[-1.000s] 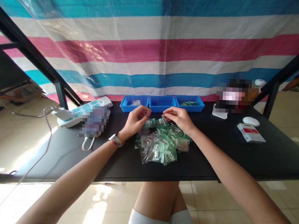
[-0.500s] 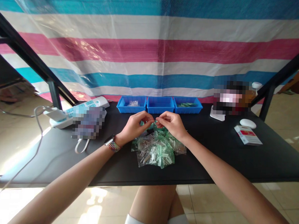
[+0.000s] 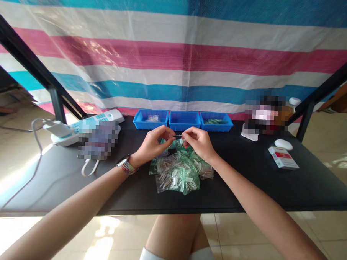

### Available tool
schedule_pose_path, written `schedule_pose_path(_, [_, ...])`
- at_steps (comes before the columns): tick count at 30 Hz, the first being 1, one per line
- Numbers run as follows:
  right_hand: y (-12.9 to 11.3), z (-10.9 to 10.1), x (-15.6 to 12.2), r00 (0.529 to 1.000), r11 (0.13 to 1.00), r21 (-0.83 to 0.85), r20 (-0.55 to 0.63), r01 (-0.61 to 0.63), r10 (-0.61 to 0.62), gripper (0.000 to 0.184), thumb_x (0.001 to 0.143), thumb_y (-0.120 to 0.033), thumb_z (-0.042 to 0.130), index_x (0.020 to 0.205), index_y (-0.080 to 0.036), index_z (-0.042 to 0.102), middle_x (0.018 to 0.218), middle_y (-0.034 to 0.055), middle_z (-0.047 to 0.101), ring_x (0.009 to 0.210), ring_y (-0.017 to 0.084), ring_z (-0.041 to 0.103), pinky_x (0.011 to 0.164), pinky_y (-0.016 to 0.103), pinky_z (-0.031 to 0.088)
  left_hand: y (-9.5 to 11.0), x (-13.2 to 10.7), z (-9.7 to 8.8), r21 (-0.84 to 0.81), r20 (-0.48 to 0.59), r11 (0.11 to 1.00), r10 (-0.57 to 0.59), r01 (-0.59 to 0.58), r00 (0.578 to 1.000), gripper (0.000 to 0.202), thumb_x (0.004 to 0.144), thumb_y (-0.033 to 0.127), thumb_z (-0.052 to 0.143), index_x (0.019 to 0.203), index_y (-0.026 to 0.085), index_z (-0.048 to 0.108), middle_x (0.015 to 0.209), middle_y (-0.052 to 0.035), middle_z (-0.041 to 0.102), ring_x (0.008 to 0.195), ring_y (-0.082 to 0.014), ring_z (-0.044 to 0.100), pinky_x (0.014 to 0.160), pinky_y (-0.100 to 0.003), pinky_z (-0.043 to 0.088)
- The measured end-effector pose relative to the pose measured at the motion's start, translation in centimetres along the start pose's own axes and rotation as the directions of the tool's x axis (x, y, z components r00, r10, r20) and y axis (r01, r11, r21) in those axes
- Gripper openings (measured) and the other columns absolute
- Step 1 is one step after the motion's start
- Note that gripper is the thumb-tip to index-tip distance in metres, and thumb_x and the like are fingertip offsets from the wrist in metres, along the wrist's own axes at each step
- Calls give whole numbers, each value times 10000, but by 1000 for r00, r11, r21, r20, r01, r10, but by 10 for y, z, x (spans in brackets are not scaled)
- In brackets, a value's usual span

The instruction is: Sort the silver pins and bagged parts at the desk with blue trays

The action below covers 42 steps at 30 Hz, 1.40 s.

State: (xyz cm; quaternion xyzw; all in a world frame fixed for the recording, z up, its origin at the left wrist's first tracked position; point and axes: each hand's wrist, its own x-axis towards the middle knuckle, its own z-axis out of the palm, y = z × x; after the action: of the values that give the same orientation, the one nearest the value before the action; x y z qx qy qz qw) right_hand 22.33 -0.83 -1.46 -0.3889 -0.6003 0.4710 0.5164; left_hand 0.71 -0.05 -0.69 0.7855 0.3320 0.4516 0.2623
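Head view: at the centre of the frame the left hand [image 3: 154, 142] and the right hand [image 3: 197, 140] meet fingertip to fingertip. Each pinches one end of a small dark piece [image 3: 178, 136], held just above the far side of a pile of little bags [image 3: 179, 172], clear and green, on the black table [image 3: 274, 184].

Just above the hands, three blue trays stand along the table's back edge. The left tray [image 3: 142, 123] holds a few clear bags and the right tray [image 3: 227, 126] a few green ones. To judge by this, only a small share sits in the trays, and by far the most lies in the pile.

I cannot tell what the piece is: it is tiny and fingers cover its ends. Nor can I make out what the middle tray [image 3: 184, 126] holds. Blurred patches hide things at centre left and upper right. A power strip [image 3: 64, 131] and a white box [image 3: 283, 157] lie well off to the sides.
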Motion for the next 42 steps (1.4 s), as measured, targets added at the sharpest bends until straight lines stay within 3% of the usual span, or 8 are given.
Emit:
schedule_pose_path(5, [-2, 0, -1, 1000, 999, -45, -1, 17, -17, 500, 836, -699, 765, 799, -207, 683, 632, 18, 676, 573, 185, 650, 579, 318, 545, 1, 0, -2, 70, -10, 997, 44, -43, 999, 212, 1010, 380, 681, 928, 186, 701, 881, -50, 704, 773, -160, 653, 707, -275, 541])
schedule_pose_path(12, [-6, 1, -2, 1000, 994, 108, -17, 22, -20, 328, 747, -438, 872, 833, -220, 642, 691, -30, 631, 553, 153, 635, 546, 303, 558, 0, 0, -3, 118, 14, 991, 63, -64, 998, 297, 1048, 402, 642, 859, 185, 713, 845, -42, 684, 761, -162, 628, 708, -289, 494])
schedule_pose_path(18, [-7, -1, 0, 1000, 994, 106, 11, 20, -21, 257, 753, -364, 830, 777, -214, 622, 662, -38, 621, 519, 133, 611, 521, 285, 548, 2, -1, -3, 135, 33, 990, 39, -43, 999, 374, 1060, 475, 602, 848, 187, 709, 832, -45, 693, 757, -170, 629, 715, -296, 489])
schedule_pose_path(23, [-5, -13, 18, 987, 996, 94, -159, 0, 15, 327, 752, -442, 835, 931, -198, 711, 740, -7, 695, 534, 137, 640, 548, 296, 578, 8, 0, -6, 121, 22, 993, -17, 15, 1000, 407, 1091, 472, 516, 869, 182, 698, 858, -61, 712, 782, -184, 650, 726, -303, 489])
schedule_pose_path(27, [0, -33, 27, 972, 990, -128, -234, -62, 31, 522, 824, -530, 748, 1214, -182, 743, 692, -11, 693, 466, 139, 578, 476, 286, 486, 1, 0, -6, 154, 57, 987, -49, 40, 997, 310, 1060, 412, 552, 933, 185, 721, 907, -61, 720, 804, -194, 663, 753, -317, 512])
schedule_pose_path(33, [4, -33, 11, 998, 686, -728, -48, 0, -51, 244, 848, -423, 804, 743, -204, 779, 721, 25, 702, 662, 167, 628, 641, 301, 420, -16, -2, -2, 345, 245, 936, -13, -75, 969, 256, 1012, 328, 574, 1132, 213, 769, 1151, -96, 740, 1077, -272, 672, 1025, -438, 514])
schedule_pose_path(37, [13, -22, 9, 993, 594, -796, 88, 118, -81, 184, 783, -341, 903, 760, -209, 777, 817, 47, 703, 785, 192, 625, 749, 319, 443, -19, -3, 1, 312, 255, 947, -9, -74, 967, 264, 994, 312, 575, 1133, 214, 776, 1124, -99, 733, 1050, -263, 685, 985, -418, 550])
schedule_pose_path(42, [25, -19, 15, 986, 669, -724, 122, 164, -111, 179, 781, -265, 910, 769, -203, 743, 803, 51, 728, 808, 212, 619, 826, 359, 458, -22, -2, 2, 323, 260, 940, 19, -106, 965, 237, 963, 287, 597, 1103, 228, 779, 1115, -88, 742, 1042, -267, 684, 974, -421, 554])
